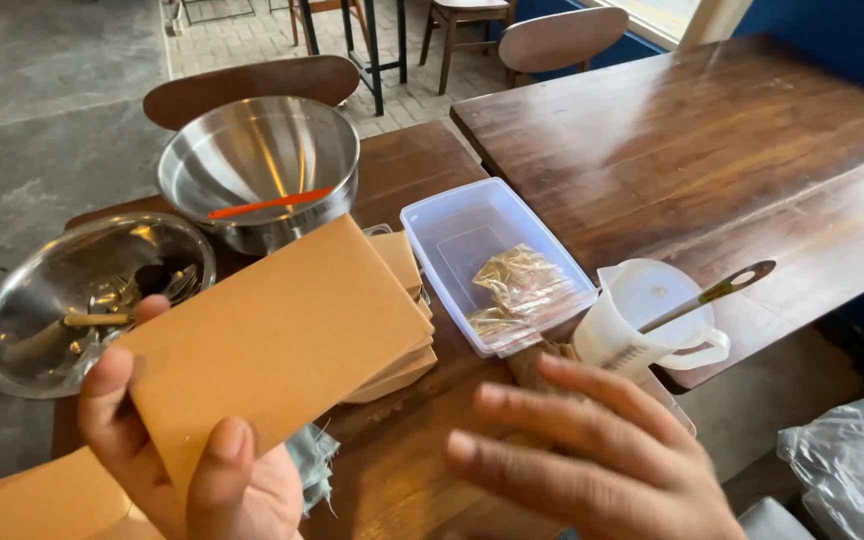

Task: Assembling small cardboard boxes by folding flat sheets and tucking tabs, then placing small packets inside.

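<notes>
Two steel bowls at left: larger [258, 165] holding orange stick [270, 203]; smaller [82, 295] holding utensils, kind hard to tell; clear plastic tub [452, 235] on dark wooden table [712, 150], small cellophane packets [524, 285] inside; white measuring jug [642, 325] with metal handle [717, 292] sticking out; wooden chairs [560, 38] beyond; crumpled clear plastic [852, 465] lower right.

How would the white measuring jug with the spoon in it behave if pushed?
The jug looks like thin plastic, so probably light and easy to slide. The long spoon leans out over its rim, so it may tip. It stands near the table edge, so it could fall.
</notes>
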